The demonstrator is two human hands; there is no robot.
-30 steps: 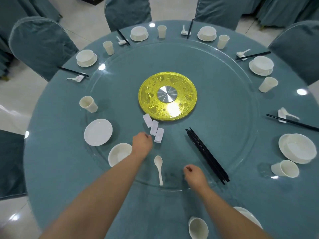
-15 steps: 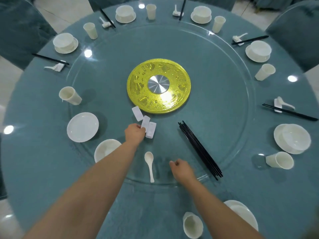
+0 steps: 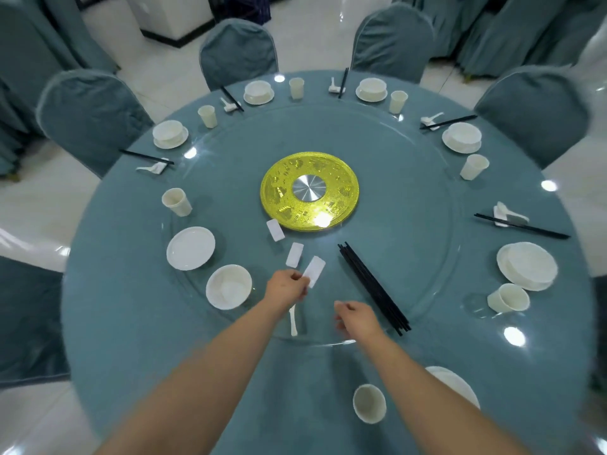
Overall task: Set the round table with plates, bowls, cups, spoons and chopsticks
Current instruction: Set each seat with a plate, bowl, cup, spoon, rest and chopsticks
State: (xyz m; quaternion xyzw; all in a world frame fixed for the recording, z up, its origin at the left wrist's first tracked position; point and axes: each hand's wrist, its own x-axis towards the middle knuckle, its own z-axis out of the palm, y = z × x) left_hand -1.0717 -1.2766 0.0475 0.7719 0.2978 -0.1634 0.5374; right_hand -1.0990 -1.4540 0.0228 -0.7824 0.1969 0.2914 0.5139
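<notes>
My left hand (image 3: 286,289) pinches a white rectangular chopstick rest (image 3: 314,270) just above the glass turntable (image 3: 410,198). Two more white rests (image 3: 294,254) (image 3: 275,229) lie beyond it toward the gold centre disc (image 3: 309,191). My right hand (image 3: 356,318) hovers loosely curled near the turntable's front edge and holds nothing. A white spoon (image 3: 293,320) lies between my hands, partly hidden by my left hand. A bundle of black chopsticks (image 3: 372,287) lies to the right. A loose bowl (image 3: 229,286) and plate (image 3: 191,248) sit at the left.
Set places with bowls, cups, spoons and chopsticks ring the round blue table (image 3: 131,307). A cup (image 3: 369,403) and a plate (image 3: 456,384) stand close to me. Covered chairs (image 3: 88,116) surround the table.
My left hand has picked one rest out of the group and drawn it toward me. The right hand has stayed near the turntable's edge. The camera has tilted up.
</notes>
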